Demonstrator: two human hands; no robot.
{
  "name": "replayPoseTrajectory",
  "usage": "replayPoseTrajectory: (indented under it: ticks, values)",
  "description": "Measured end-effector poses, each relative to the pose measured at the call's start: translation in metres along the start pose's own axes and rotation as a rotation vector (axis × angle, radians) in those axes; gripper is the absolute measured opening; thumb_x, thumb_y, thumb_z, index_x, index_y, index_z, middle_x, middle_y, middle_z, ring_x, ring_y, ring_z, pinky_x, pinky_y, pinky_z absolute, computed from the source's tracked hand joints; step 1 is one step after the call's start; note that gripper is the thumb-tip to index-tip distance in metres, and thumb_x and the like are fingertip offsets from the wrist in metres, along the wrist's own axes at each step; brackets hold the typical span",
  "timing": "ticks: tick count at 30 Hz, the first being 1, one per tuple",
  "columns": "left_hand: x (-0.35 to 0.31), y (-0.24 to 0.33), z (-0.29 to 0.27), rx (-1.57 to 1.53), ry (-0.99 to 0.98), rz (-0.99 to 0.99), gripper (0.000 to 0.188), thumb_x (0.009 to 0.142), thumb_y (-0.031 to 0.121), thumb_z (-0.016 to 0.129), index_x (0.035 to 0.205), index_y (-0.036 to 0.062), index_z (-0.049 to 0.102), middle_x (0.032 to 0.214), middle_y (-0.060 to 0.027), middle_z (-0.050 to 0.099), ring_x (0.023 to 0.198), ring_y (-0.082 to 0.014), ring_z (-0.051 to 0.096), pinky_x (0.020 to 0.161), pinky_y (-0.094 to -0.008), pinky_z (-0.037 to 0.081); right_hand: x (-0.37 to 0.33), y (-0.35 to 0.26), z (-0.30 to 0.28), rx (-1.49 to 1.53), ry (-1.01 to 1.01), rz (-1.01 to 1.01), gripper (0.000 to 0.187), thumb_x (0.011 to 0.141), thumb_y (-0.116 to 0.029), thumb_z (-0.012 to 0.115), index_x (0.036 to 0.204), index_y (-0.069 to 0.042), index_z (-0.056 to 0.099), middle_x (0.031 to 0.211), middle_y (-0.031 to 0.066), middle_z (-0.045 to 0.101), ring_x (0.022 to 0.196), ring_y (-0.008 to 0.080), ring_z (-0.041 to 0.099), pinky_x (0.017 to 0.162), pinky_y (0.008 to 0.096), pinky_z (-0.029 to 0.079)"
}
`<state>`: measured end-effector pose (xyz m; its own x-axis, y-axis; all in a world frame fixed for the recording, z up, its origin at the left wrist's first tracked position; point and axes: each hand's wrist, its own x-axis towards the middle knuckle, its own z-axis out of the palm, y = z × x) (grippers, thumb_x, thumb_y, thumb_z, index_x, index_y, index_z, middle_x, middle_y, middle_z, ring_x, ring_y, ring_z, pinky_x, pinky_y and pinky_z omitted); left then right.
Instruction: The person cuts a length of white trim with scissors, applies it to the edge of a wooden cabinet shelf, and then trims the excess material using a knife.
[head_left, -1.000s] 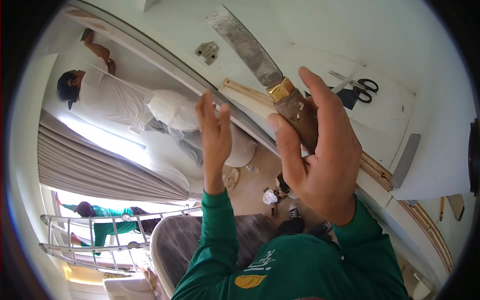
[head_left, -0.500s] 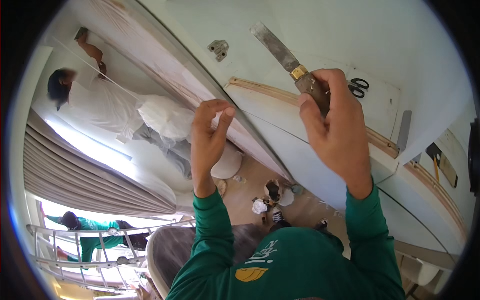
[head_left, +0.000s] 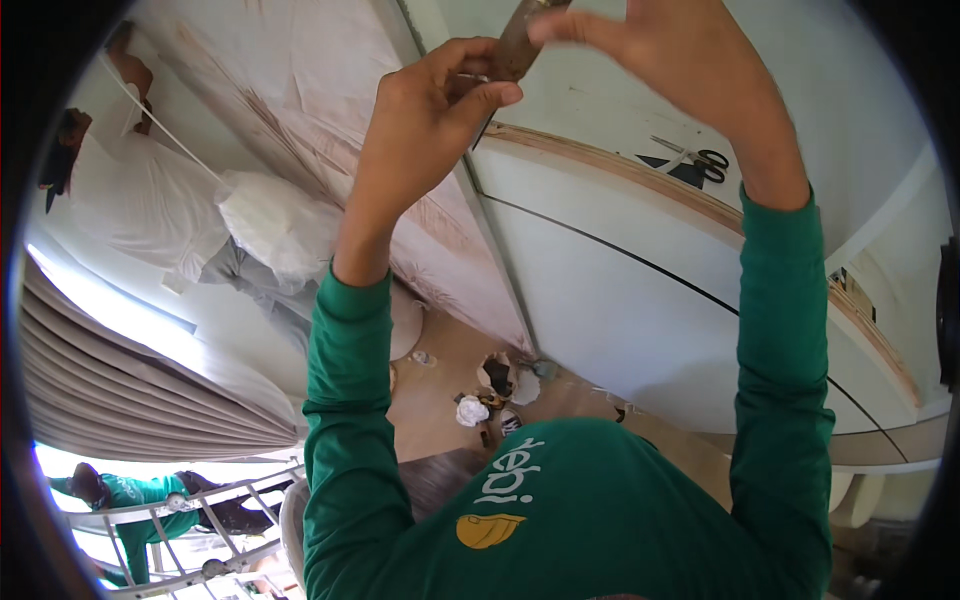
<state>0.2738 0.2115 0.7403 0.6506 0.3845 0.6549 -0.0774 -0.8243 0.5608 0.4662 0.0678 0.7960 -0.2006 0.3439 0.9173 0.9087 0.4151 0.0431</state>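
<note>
A chisel point(head_left: 518, 48) with a brown handle is held in front of me at the top of the view. My left hand point(head_left: 425, 125) is closed around its lower part, thumb and fingers pinched together. Below the thumb a thin dark edge shows, seemingly the blade seen edge-on, beside the corner of a white panel with a wood-strip edge point(head_left: 600, 168). The thumb of my right hand point(head_left: 690, 60) lies across the upper handle; its other fingers are cut off by the frame. Scissors with black handles point(head_left: 708, 165) lie on the white surface near my right wrist.
A curved white cabinet front point(head_left: 610, 290) stands ahead, next to a plastic-covered panel point(head_left: 440, 230). At left, a person in white point(head_left: 150, 210) works at the wall. Another in green point(head_left: 150, 495) is by a metal ladder point(head_left: 225, 540). Several small items lie around a bucket-like container point(head_left: 497, 373).
My right hand has moved up with the chisel, whose blade pointed up and away before. My left hand has risen and closed on it. The view has shifted.
</note>
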Motion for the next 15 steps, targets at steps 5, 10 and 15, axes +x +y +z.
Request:
replayPoseTrajectory:
  ticks: [5,10,15]
  values:
    - [0.003,-0.018,0.023,0.069,0.165,-0.047,0.046,0.096,0.018,0.089,0.13,-0.0055,0.072,0.112,-0.0145,0.083,0.1,-0.0197,0.081,0.085,-0.0303,0.063,0.02,0.014,0.043,0.271,-0.152,0.283,0.054,0.099,-0.018,0.079,0.142,0.007,0.058,0.091,0.0205,0.072,0.083,0.036,0.071,0.079,0.0434,0.058]
    - [0.012,-0.034,0.024,0.187,0.246,0.024,0.048,0.089,0.023,0.092,0.123,-0.0024,0.07,0.104,-0.0185,0.081,0.082,-0.0279,0.079,0.074,-0.0372,0.062,0.032,0.03,0.079,0.205,-0.006,0.214,0.044,0.103,-0.018,0.074,0.133,0.009,0.058,0.091,0.0249,0.074,0.082,0.0376,0.075,0.077,0.0461,0.058]
    - [0.017,-0.028,0.017,0.106,0.302,0.008,0.024,0.1,0.007,0.08,0.119,-0.0038,0.07,0.106,-0.0188,0.084,0.095,-0.0274,0.084,0.08,-0.0345,0.064,0.034,0.002,0.092,0.385,0.072,0.348,0.036,0.106,-0.021,0.071,0.123,0.008,0.06,0.085,0.0205,0.071,0.074,0.0297,0.07,0.069,0.041,0.056]
